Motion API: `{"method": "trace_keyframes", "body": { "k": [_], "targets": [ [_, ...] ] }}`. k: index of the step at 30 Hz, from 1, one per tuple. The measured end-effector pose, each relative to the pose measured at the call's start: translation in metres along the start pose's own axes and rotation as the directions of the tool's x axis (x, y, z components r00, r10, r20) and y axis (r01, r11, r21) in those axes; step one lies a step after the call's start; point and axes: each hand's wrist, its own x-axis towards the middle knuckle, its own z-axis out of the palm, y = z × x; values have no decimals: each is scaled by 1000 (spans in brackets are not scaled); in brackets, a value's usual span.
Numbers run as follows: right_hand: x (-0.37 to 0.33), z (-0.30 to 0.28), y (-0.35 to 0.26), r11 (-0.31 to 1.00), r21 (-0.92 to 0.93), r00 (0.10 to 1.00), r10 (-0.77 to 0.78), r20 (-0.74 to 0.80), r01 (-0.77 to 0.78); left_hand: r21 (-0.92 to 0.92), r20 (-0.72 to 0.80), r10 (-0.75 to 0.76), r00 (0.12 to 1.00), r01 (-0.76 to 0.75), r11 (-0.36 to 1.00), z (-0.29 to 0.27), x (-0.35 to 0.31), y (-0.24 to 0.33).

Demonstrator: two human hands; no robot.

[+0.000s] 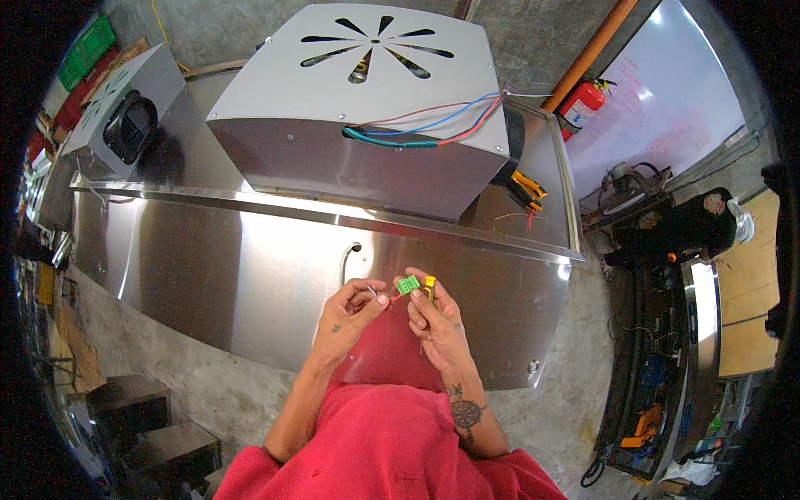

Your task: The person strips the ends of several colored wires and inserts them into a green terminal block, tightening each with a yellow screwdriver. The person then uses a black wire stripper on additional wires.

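Observation:
In front of my body, both hands meet over the steel panel. My right hand (437, 325) is closed around a small green terminal block (407, 286), pinched between thumb and fingers. A small yellow piece (429, 283) shows by the same fingers, beside the block. My left hand (352, 310) is closed in a pinch, with a thin red wire-like piece (394, 298) between its fingertips and the block. A pale slim tip also shows at the left fingers; what it belongs to is hidden.
Beyond the hands stands a large grey metal housing (350, 92) with wires (392, 143) hanging out. Yellow-and-black pliers (527, 190) lie to its right. A smaller vented box (92, 137) is at far left. A fire extinguisher (582, 104) stands by a whiteboard (658, 75).

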Motion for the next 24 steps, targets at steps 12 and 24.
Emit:
{"method": "trace_keyframes", "body": {
  "k": [12,24],
  "targets": [
    [2,-1,2,1000,-19,1000,6,-24,-6,87,37,-24,999,20,996,2,-3,5],
    [3,0,9,999,-42,1000,8,-24,-9,134,-41,-19,999,24,991,11,-2,2]
  ]
}}
